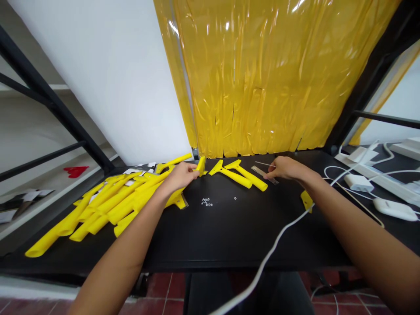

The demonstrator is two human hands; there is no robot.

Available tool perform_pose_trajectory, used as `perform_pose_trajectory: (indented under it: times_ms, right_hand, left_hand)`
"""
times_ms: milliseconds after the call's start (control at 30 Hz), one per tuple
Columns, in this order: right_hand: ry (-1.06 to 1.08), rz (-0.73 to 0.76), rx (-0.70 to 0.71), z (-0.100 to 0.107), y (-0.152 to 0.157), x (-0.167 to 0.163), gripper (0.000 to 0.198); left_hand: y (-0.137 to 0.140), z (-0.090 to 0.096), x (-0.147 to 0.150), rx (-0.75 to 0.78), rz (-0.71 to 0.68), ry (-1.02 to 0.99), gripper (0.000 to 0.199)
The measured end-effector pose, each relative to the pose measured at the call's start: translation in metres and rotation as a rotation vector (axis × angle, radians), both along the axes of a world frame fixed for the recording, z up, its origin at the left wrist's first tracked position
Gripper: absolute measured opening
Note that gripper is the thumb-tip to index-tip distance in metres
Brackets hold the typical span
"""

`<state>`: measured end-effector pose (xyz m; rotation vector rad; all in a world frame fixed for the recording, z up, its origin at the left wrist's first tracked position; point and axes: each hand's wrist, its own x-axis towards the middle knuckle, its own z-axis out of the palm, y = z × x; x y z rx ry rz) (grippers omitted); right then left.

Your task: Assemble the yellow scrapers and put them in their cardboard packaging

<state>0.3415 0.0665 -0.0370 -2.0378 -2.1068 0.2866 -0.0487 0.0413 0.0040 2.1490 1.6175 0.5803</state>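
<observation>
Between the fingertips of my left hand (183, 176) is the flat yellow head of a scraper (201, 166), tipped up above the black table. My right hand (285, 168) is closed with a thin metal rod (264, 164) sticking out to the left. Its fingertips also touch a flat metal blade strip (260, 171); whether they grip it I cannot tell. Two yellow scrapers (238, 178) with T-shaped heads lie between my hands. Small shiny nuts and screws (206, 202) are scattered in front of them, with one nut (235, 198) apart.
A heap of yellow scrapers (114, 203) covers the table's left side. A white cable (272, 249) crosses the front and passes by my right forearm. Near it lies a yellow piece (306, 201). Chargers (358, 183) and a power strip (383, 170) sit at right; a yellow plastic curtain (262, 78) hangs behind.
</observation>
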Motion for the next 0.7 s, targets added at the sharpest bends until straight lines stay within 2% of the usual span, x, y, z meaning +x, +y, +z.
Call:
perform_pose_trajectory:
  times_ms: [100,167,267,367,533,633,700]
  right_hand:
    - [-0.081,-0.035,-0.07,0.004,-0.003,-0.006,0.041]
    - [-0.102,-0.075,-0.068,0.008,-0.007,-0.012,0.034]
    - [-0.11,-0.105,-0.073,0.014,-0.014,-0.021,0.021]
    - [-0.092,-0.116,-0.081,0.016,-0.016,-0.023,0.019]
    - [0.028,-0.071,-0.181,0.015,-0.013,-0.018,0.017]
    - [0.034,-0.06,-0.01,0.021,-0.019,-0.026,0.024]
    - [0.089,0.025,0.154,0.027,-0.028,-0.04,0.036]
  left_hand:
    - [-0.001,-0.01,0.004,0.096,0.034,0.151,0.04]
    - [-0.002,-0.016,0.007,0.105,0.04,0.221,0.049]
    - [-0.003,-0.023,0.01,0.095,0.018,0.294,0.049]
    - [-0.004,-0.026,0.01,0.054,-0.008,0.339,0.047]
    - [-0.008,-0.023,0.013,0.029,-0.025,0.38,0.045]
    - [-0.012,-0.021,0.018,0.091,-0.028,0.36,0.044]
    - [-0.014,-0.02,0.022,0.14,-0.032,0.348,0.043]
